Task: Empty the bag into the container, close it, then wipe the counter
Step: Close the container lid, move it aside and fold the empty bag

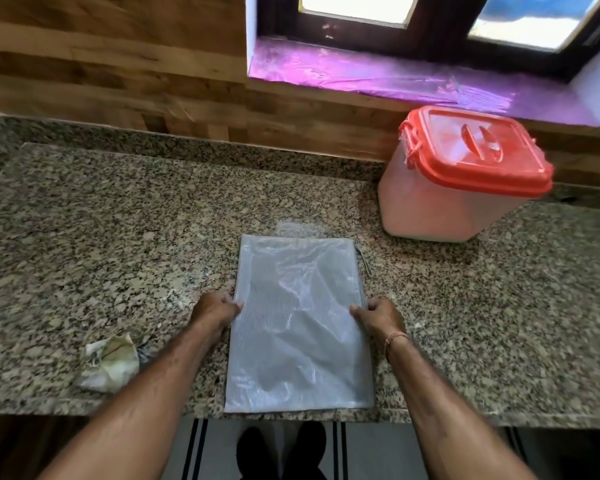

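My left hand (219, 311) and right hand (378, 315) pinch the long edges of the flat, seemingly emptied bag (298, 323) on the tabletop (118, 220); container (440, 202) lidded back right, cloth (110, 363) untouched at left, wiping apparently undone.

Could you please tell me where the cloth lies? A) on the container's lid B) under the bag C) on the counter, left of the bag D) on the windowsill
C: the crumpled cloth lies on the counter to the left of the bag, near the front edge.
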{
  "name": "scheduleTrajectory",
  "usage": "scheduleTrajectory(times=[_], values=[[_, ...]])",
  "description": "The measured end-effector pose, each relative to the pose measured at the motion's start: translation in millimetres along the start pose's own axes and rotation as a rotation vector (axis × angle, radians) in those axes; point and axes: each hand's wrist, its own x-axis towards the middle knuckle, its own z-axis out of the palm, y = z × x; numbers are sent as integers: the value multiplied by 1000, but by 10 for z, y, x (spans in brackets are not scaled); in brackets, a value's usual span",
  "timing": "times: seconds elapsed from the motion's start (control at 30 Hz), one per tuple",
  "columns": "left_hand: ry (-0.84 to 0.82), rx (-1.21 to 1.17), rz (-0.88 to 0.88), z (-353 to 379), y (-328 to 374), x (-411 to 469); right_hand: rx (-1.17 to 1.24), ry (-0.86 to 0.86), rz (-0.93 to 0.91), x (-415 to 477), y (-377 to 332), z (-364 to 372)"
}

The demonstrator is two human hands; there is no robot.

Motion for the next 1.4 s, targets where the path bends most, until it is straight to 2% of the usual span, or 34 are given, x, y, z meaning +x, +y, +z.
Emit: scheduleTrajectory(times=[0.07,0.17,0.23,0.4,0.57,0.63,0.73,0.83,0.87,0.93,1.0,1.03,1.1,1.17,1.27,1.33,1.4], values=[[-2,-90,-46,27,-24,32,47,-12,18,8,-17,-24],[-1,-259,-64,-40,85,31,370,-104,100,18,-224,-101],[39,-357,-1,-150,269,58,550,-161,124,-48,-480,-200],[79,-506,226,-598,859,-27,769,-158,-10,-119,-1083,-429],[173,-512,329,-721,908,-179,848,-143,-75,-46,-1145,-387],[179,-444,275,-622,710,-224,763,-110,-55,-35,-980,-286],[126,-288,80,-453,203,-215,491,-108,-21,-25,-608,-60],[-116,-104,-131,-356,-175,-248,209,-90,-46,227,-97,160],[-141,-18,-153,-331,-203,-296,146,-83,-53,307,27,206],[-7,268,-64,-289,-204,-348,50,-56,-47,187,13,185],[213,553,235,-249,-202,-336,-33,-53,-63,-15,-109,122],[226,651,412,-247,-171,-350,-59,-41,-68,-58,-145,108],[77,810,619,-224,-129,-277,-21,-9,-111,-77,-192,105],[-16,997,630,-171,-108,-206,208,15,-72,-119,-235,118],[40,1214,624,-77,-71,-232,569,-92,59,-238,-224,221],[93,1214,639,-3,-36,-300,639,-235,82,-393,-228,372],[116,1101,615,59,-28,-336,631,-255,53,-458,-207,558]])
